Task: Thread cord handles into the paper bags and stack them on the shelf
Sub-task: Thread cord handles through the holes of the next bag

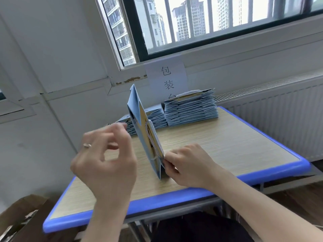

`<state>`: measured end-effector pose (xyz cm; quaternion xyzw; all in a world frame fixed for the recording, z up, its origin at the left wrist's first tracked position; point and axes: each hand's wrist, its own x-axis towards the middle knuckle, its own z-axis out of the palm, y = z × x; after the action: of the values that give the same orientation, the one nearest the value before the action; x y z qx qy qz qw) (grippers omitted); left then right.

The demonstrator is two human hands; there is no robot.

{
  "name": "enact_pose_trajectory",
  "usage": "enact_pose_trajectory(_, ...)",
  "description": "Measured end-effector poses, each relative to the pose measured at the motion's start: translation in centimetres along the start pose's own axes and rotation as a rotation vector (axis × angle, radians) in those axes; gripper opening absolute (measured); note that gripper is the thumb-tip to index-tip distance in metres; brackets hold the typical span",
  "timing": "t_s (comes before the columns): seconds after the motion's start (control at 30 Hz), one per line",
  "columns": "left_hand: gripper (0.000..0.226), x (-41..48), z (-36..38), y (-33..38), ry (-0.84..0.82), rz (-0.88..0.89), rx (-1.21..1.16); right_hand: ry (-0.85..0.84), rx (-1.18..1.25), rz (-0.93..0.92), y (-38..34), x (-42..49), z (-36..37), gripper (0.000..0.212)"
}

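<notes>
paper, light and easily creased: the flat blue-and-yellow paper bag [139,123] with white cord handle [151,137] is standing on edge at table centre. i'm seeing my right hand [188,165] pinching its near edge at five o'clock; my left hand [104,154] is hovering loosely curled, gripping nothing.

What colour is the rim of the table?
Blue rim, around a light wood-grain top; head view.

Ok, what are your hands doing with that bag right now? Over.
Right hand pinching the bag upright on the table. Left hand free, empty. Cord on bag. Nothing blocking.
</notes>
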<state>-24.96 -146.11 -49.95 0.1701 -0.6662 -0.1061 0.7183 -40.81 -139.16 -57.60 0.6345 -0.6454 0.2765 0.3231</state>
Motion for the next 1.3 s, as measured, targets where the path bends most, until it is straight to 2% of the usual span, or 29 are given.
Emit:
enact_pose_trajectory(0.07, 0.040, 2.3, 0.0, 0.3, -0.120, -0.185, 0.031, 0.003, -0.028, -0.031, -0.1, 0.1, 0.0, 0.032)
enact_pose_trajectory(0.17, 0.054, 4.8, 0.6, -0.5, -0.389, -0.376, 0.143, -0.021, -0.075, -0.075, -0.1, 0.1, -0.1, 0.031)
enact_pose_trajectory(0.23, 0.045, 5.9, 0.7, -1.0, -0.508, -0.436, 0.145, -0.041, -0.095, -0.105, -0.1, 0.2, -0.2, 0.031)
enact_pose_trajectory(0.33, 0.015, 6.5, 0.6, -1.4, -0.571, -0.410, 0.108, -0.065, -0.164, -0.185, -0.1, 0.6, -0.5, 0.027)
enact_pose_trajectory(0.4, 0.018, 6.6, 0.1, -2.0, -0.549, -0.392, 0.109, -0.081, -0.207, -0.217, 0.0, 0.9, -0.8, 0.020)
enact_pose_trajectory(0.5, 0.025, 6.1, -0.9, -3.6, -0.493, -0.527, -0.029, -0.033, -0.200, -0.160, 0.2, 1.1, -1.4, 0.026)
enact_pose_trajectory(0.57, 0.028, 5.4, -1.7, -4.4, -0.456, -0.641, -0.157, 0.001, -0.115, -0.019, 0.2, 0.8, -1.8, 0.029)
enact_pose_trajectory(0.63, 0.030, 4.4, -2.8, -4.8, -0.418, -0.738, -0.295, 0.008, 0.047, 0.279, -0.2, 0.4, -2.1, 0.047)
enact_pose_trajectory(0.73, 0.027, 2.6, -3.7, -5.2, -0.350, -0.860, -0.474, -0.117, 0.454, 0.757, -0.7, 0.7, -2.6, 0.077)
enact_pose_trajectory(0.77, 0.026, 2.0, -3.8, -5.4, -0.338, -0.883, -0.509, -0.177, 0.637, 0.894, -0.7, 0.9, -2.8, 0.081)
enact_pose_trajectory(0.83, 0.025, 0.8, -3.7, -5.5, -0.326, -0.918, -0.552, -0.270, 0.927, 1.070, -0.7, 1.3, -2.9, 0.064)
enact_pose_trajectory(0.9, 0.030, -0.1, -3.6, -5.8, -0.328, -0.977, -0.581, -0.266, 1.055, 1.094, -0.8, 1.3, -3.2, 0.045)
enact_pose_trajectory(1.0, 0.053, -0.5, -3.6, -6.5, -0.364, -1.144, -0.602, -0.174, 1.047, 1.053, -0.5, 1.3, -3.4, 0.046)
enact_pose_trajectory(1.07, 0.063, -0.4, -3.6, -7.0, -0.455, -1.188, -0.506, -0.146, 1.032, 1.064, -0.4, 1.4, -3.4, 0.048)
enact_pose_trajectory(1.13, 0.041, -0.5, -3.6, -7.2, -0.559, -1.143, -0.359, -0.156, 1.037, 1.084, -0.3, 1.5, -3.5, 0.047)
enact_pose_trajectory(1.2, 0.016, -0.8, -3.5, -7.4, -0.586, -1.130, -0.327, -0.166, 1.071, 1.114, -0.2, 1.5, -3.5, 0.043)
enact_pose_trajectory(1.3, 0.011, -1.0, -3.8, -7.4, -0.569, -1.203, -0.441, -0.167, 1.124, 1.179, -0.1, 1.4, -3.2, 0.042)
